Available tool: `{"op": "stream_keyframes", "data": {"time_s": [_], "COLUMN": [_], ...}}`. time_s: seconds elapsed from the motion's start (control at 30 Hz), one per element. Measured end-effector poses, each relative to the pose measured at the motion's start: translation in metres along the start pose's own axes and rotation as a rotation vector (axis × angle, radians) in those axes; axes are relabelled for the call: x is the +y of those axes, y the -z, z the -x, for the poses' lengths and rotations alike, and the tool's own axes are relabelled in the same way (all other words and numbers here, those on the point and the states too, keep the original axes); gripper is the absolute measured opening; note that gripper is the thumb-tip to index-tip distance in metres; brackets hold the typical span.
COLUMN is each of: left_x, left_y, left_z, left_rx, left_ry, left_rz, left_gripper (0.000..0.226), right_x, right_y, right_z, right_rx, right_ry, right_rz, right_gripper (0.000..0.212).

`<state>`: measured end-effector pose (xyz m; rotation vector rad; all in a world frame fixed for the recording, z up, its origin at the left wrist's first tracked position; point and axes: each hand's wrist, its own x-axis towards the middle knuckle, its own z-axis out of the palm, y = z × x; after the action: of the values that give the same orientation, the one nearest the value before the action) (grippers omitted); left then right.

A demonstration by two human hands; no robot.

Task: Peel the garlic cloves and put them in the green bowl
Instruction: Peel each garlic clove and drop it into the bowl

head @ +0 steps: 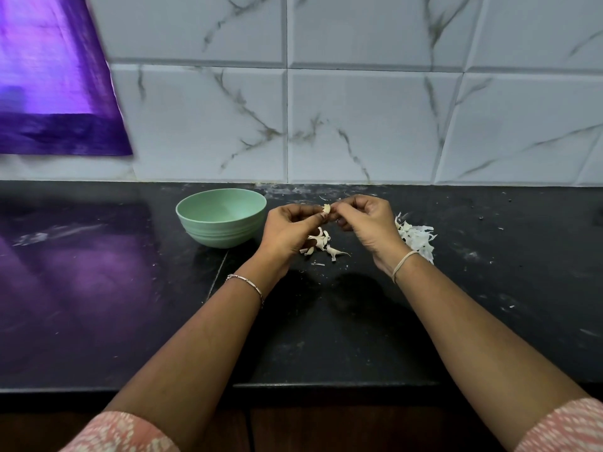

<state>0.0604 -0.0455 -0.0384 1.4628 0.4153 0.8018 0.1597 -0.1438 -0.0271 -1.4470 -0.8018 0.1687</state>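
Head view, left hand (291,230) and right hand (366,223) raised together above the black table (489,288), both pinching one garlic clove (326,209) between fingertips, green bowl (222,217) just left, unpeeled cloves (321,244) beneath, peel pile (417,238) right.

A wall of pale grey, marble-veined tiles (368,125) with bevelled edges and dark grout lines rises straight from the back edge of a black polished stone desk (489,288), whose surface is flecked with pale specks and smears. At the upper left a glossy purple sheet (55,76) hangs over the tiles, and its violet glow (81,272) reflects across the left part of the desk. Below the desk's front edge shows a dark brown wooden cabinet front (326,429).
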Motion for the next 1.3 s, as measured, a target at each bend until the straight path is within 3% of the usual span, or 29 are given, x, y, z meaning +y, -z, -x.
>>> {"op": "stream_keyframes", "data": {"time_s": [0.4,0.73,0.93,1.03,1.17,1.23,1.3], "left_x": [0.0,0.001,0.005,0.005,0.006,0.007,0.007], "left_y": [-0.001,-0.004,-0.001,0.001,0.0,-0.001,-0.002], "left_z": [-0.002,0.002,0.002,0.002,0.003,0.004,0.005], "left_rx": [-0.018,-0.13,-0.098,-0.115,-0.113,-0.097,-0.093], "left_ry": [-0.065,-0.129,-0.034,-0.002,0.027,0.045,0.073], "left_rz": [-0.018,-0.016,0.167,0.179,0.201,0.19,0.187], "left_gripper": [0.019,0.017,0.019,0.028,0.03,0.026,0.023], "right_x": [0.005,-0.002,0.003,0.006,0.013,0.011,0.006], "right_y": [-0.002,-0.003,0.001,0.004,0.018,0.033,0.052], "right_z": [0.001,0.002,-0.005,-0.007,-0.015,-0.018,-0.02], "right_rx": [0.02,0.034,0.057,0.0,-0.06,-0.025,0.079], "right_ry": [0.171,-0.072,-0.148,-0.08,0.011,0.044,0.021], "right_rz": [0.205,-0.118,-0.087,0.061,0.537,0.806,0.927], "right_gripper": [0.01,0.015,0.01,0.006,0.013,0.009,0.006]}}
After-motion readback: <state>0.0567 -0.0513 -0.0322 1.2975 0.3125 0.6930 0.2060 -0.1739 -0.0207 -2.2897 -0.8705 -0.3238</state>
